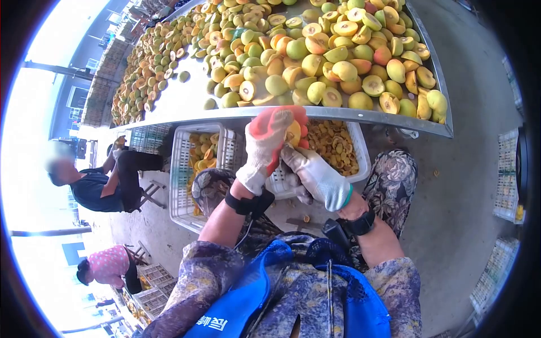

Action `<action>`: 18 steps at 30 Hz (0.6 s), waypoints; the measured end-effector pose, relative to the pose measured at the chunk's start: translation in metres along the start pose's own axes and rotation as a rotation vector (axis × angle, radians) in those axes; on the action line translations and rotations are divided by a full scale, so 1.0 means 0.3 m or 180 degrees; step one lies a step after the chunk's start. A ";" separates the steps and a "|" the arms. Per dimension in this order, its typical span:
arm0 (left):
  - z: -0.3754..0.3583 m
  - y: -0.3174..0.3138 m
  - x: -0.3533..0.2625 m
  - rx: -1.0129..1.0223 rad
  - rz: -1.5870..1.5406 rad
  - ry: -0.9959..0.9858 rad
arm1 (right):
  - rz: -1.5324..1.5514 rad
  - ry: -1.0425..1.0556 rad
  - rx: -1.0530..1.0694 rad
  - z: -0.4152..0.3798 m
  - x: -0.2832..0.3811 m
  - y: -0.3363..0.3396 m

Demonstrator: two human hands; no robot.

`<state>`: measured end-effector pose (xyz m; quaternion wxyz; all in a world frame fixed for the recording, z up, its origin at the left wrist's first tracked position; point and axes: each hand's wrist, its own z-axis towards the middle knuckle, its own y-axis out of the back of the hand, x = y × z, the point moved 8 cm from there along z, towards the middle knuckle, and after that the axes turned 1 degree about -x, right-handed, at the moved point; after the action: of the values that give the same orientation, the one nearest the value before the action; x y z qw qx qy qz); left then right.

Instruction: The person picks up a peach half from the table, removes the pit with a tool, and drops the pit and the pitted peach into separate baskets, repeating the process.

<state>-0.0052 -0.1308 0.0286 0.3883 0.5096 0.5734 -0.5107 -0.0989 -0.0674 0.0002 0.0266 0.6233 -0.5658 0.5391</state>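
Note:
My left hand (269, 141), in a white and red glove, is closed around a yellow peach half (293, 134). Close below it, my right hand (320, 176), in a white and grey glove, has its fingers curled against the fruit's lower edge; whatever it grips is hidden. Both hands are in front of the metal table's edge (360, 116). Beneath them, a white crate (365, 149) contains many small orange-yellow pieces. Left of my left hand, another white crate (179, 186) holds peach halves.
Many cut peaches (315, 65) are heaped on the metal table. On the left, a person in dark clothes (104, 186) sits on a stool, and another in a pink top (110, 265) sits farther off. Crates (507, 174) line the right side.

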 end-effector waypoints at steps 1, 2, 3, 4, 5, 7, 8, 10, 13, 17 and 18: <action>0.004 -0.001 0.004 0.0162 -0.0042 -0.0045 | 0.0122 -0.0038 0.0105 -0.005 -0.014 -0.003; -0.002 -0.001 0.009 0.0305 -0.0091 -0.0080 | 0.0246 -0.0097 0.0217 -0.010 -0.031 -0.011; -0.007 -0.004 0.010 0.0374 -0.0127 -0.0118 | 0.0345 -0.0149 0.0300 -0.025 -0.030 -0.024; -0.007 -0.008 0.008 0.0451 -0.0156 -0.0164 | 0.0410 -0.0142 0.0326 -0.030 -0.027 -0.027; -0.009 -0.015 0.005 0.0530 -0.0181 -0.0210 | 0.0479 -0.0131 0.0352 -0.034 -0.025 -0.028; -0.026 -0.032 0.013 0.0450 -0.0370 -0.0264 | 0.0630 0.0015 0.0587 -0.050 -0.008 -0.043; -0.030 -0.043 0.019 0.0419 -0.0466 -0.0281 | 0.0725 0.0008 0.0568 -0.051 -0.005 -0.038; -0.015 -0.054 0.040 0.0404 -0.0554 -0.0126 | 0.0911 -0.0034 0.0546 -0.051 -0.006 -0.034; 0.004 -0.077 0.048 0.0327 -0.0678 0.0041 | 0.1233 -0.0262 0.0636 -0.038 -0.018 -0.011; 0.014 -0.096 0.076 0.0371 -0.2482 0.0242 | 0.1358 -0.0071 0.1168 -0.059 0.013 -0.028; 0.019 -0.043 0.079 0.0111 -0.2000 0.0108 | 0.1299 0.0024 0.1362 -0.067 0.029 -0.041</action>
<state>-0.0226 -0.1315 0.0072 0.1931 0.3225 0.7002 -0.6070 -0.1047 -0.0557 0.0218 -0.2123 0.4860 -0.5528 0.6427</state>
